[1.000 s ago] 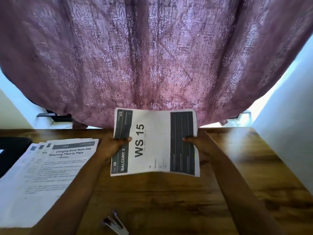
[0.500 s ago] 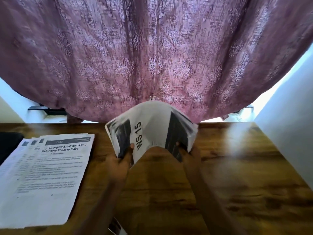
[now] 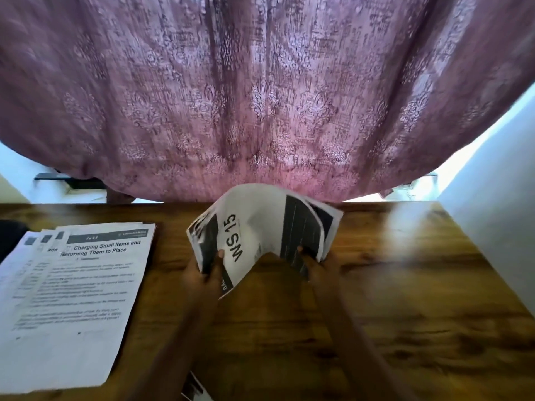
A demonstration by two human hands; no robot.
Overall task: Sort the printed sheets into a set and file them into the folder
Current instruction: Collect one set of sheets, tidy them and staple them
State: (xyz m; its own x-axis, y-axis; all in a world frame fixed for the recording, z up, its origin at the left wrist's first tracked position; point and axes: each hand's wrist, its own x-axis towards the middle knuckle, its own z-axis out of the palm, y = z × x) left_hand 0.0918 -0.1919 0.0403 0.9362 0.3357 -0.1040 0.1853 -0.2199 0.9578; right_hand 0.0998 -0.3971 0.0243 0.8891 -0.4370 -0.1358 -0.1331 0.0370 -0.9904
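You hold a bowed sheaf of white printed sheets with black bands [image 3: 260, 227], its top page marked "WS 15", between both hands above the brown wooden surface [image 3: 390, 285]. Your left hand [image 3: 207, 277] grips the sheaf's left end, thumb pressed on the top page. Your right hand [image 3: 320, 270] grips the right end, thumb likewise on top. The sheaf arches upward between the hands, its middle lifted clear of the surface, and the page edges fan apart by the right hand.

To the left of your left hand lies a spread stack of white sheets of black text [image 3: 81, 285], flat on the surface, the top one headed "Charging Small Items and Returning Them to Place". Further left again, at the frame's edge, a dark object [image 3: 11, 235] shows only in part and cannot be identified. Near your left forearm, at the bottom edge, a small black-and-white thing [image 3: 194, 389] pokes into view, too blurred to name.

Beyond the hands hangs a mauve patterned curtain [image 3: 260, 96], its hem just behind the sheaf. A white wall [image 3: 492, 241] stands to the right of your right hand.
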